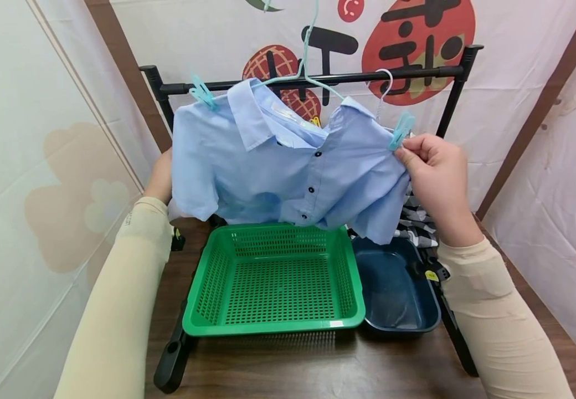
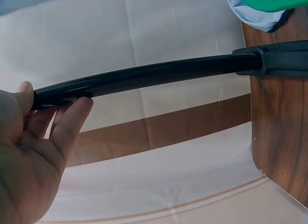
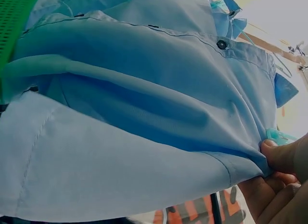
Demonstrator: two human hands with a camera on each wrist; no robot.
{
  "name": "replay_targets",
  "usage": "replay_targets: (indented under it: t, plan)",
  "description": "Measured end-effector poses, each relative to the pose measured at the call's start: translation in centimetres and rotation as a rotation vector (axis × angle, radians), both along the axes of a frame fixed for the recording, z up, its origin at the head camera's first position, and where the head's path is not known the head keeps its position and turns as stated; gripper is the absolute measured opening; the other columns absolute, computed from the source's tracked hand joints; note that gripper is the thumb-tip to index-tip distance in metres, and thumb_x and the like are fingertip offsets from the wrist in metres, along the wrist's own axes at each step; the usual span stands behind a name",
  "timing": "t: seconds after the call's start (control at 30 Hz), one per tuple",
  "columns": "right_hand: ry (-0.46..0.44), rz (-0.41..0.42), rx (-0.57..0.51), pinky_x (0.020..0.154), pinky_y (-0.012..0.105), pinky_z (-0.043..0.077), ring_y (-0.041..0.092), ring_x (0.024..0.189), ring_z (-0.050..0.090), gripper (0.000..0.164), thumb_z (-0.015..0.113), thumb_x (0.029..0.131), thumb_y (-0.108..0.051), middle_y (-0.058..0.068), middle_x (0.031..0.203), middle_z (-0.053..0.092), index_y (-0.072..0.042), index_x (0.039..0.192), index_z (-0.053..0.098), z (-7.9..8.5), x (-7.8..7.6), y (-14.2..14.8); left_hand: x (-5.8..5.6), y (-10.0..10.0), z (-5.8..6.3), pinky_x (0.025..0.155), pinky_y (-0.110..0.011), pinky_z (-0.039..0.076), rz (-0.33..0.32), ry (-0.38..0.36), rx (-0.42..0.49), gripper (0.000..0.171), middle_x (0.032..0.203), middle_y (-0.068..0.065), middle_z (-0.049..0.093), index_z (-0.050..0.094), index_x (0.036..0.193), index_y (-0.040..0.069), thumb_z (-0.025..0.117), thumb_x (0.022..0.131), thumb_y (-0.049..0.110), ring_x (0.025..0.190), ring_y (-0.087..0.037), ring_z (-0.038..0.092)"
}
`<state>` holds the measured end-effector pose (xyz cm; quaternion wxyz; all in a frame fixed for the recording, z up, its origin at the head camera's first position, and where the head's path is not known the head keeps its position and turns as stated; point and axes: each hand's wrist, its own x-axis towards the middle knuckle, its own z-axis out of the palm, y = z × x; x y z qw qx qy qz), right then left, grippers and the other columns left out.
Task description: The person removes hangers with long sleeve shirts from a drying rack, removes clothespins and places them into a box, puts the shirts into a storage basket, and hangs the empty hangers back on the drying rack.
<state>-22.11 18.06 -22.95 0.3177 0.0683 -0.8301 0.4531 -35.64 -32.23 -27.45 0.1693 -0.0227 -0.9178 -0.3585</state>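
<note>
A printed cloth curtain [image 1: 168, 33] backs a wooden counter [image 1: 288, 366] bearing a black rack [image 1: 451, 102]. The blue shirt [image 1: 268, 177] hangs on a mint hanger [image 1: 306, 47] before the rail [image 1: 432, 72], above a green basket [image 1: 268, 328]; I cannot see where the hook catches. The left hand [image 2: 36, 151] curls around a rack post [image 2: 144, 77]; the right hand [image 1: 440, 177] pinches the shirt's shoulder beside a clip [image 1: 401, 130]. Probable faults: a hard tug there could pop the clip or tilt the hanger, dropping the shirt basketward.
</note>
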Motion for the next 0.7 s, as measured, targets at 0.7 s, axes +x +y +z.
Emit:
replay_targets:
  t: [0.7]
  plan:
    - [-0.057,0.042,0.043,0.054,0.015,0.048,0.012,0.065,0.057,0.020,0.065,0.092,-0.029,0.006,0.081,0.070,-0.010,0.093,0.072,-5.7,0.4,1.3,-1.3,-1.4,-1.6,0.088,-0.053,0.041,0.002,-0.042,-0.109,0.052,0.118,-0.024,0.057,0.049,0.122,0.001,0.035,0.101,0.046,0.105,-0.037,0.052]
